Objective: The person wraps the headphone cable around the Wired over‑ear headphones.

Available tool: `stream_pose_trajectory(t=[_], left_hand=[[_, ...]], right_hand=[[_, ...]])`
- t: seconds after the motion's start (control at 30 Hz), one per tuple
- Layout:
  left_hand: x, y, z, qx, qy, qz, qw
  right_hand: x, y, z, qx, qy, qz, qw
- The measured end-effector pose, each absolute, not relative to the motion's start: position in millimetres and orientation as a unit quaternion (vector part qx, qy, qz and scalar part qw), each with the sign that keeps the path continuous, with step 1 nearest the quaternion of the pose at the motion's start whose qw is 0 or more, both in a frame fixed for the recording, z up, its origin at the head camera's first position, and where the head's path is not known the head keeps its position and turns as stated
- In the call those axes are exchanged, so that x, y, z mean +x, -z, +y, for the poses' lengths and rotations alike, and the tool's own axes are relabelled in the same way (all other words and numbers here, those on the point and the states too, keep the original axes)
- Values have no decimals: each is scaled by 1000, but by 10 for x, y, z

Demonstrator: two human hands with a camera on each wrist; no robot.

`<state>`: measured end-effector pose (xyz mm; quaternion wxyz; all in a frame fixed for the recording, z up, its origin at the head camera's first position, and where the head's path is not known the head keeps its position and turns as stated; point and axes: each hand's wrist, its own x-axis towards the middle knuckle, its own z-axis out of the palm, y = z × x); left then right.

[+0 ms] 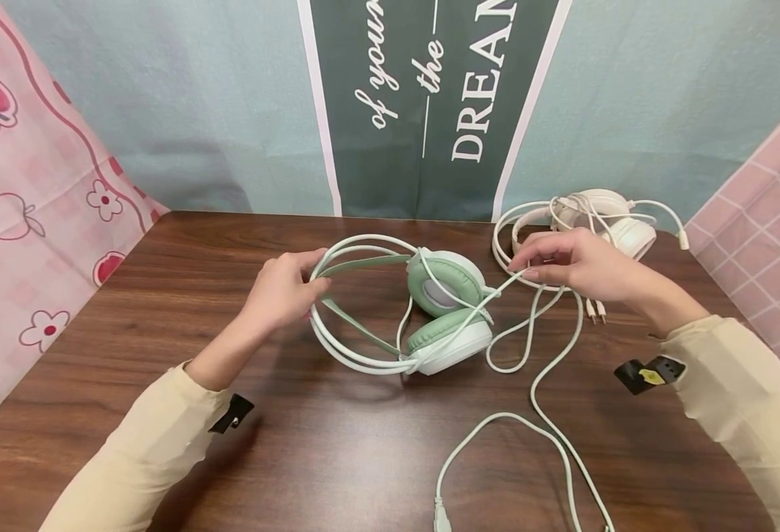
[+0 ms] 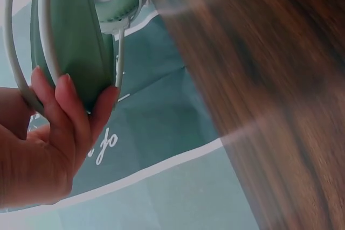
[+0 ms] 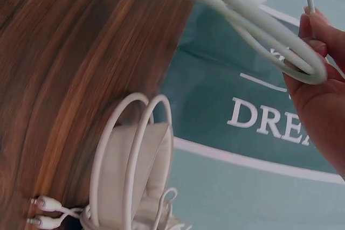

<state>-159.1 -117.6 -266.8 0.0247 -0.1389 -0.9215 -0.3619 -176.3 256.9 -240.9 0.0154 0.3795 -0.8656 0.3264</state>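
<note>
A pair of white headphones point(image 1: 452, 351) with green ear pads lies sideways in the middle of the head view. My left hand point(image 1: 286, 288) grips its headband at the left end, opposite the ear cups. In the left wrist view, fingers point(image 2: 70, 100) curl round the white band tubes and the green inner strap point(image 2: 81, 36). My right hand point(image 1: 579, 262) pinches the pale green cable point(image 1: 511, 281) to the right of the ear cups. Loops of that cable point(image 3: 253, 22) hang across the right hand in the right wrist view; its USB plug point(image 1: 441, 517) lies near the front edge of the head view.
A cream headset point(image 1: 632, 235) with a microphone boom point(image 1: 684, 238) and bundled cord sits behind the right hand. Its two audio plugs point(image 1: 596, 312) rest on the brown wooden table point(image 1: 336, 458). A fabric backdrop point(image 1: 230, 111) stands behind, with pink side panels.
</note>
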Motion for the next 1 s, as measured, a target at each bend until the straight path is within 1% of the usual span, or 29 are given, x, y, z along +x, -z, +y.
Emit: stream_pose_trajectory(t=[0.23,0.33,0.43,0.73,1.0], left_hand=[[-1596,2673,-1249,-151,360,-921,7],[-1601,2684,-1275,-155,358,-921,0],[-1601,2691,-1295,-159,359,-920,-7],[-1594,2703,-1359,-159,365,-916,-44],[-1601,2732,-1387,-160,370,-913,-53]], right_hand=[[-1805,2414,2639,380,-307,-873,10],[-1818,2421,2650,374,-294,-879,17],[-1830,2426,2654,356,-284,-890,21],[-1830,2411,2663,291,-240,-926,8],[-1838,2468,2690,295,-174,-939,14]])
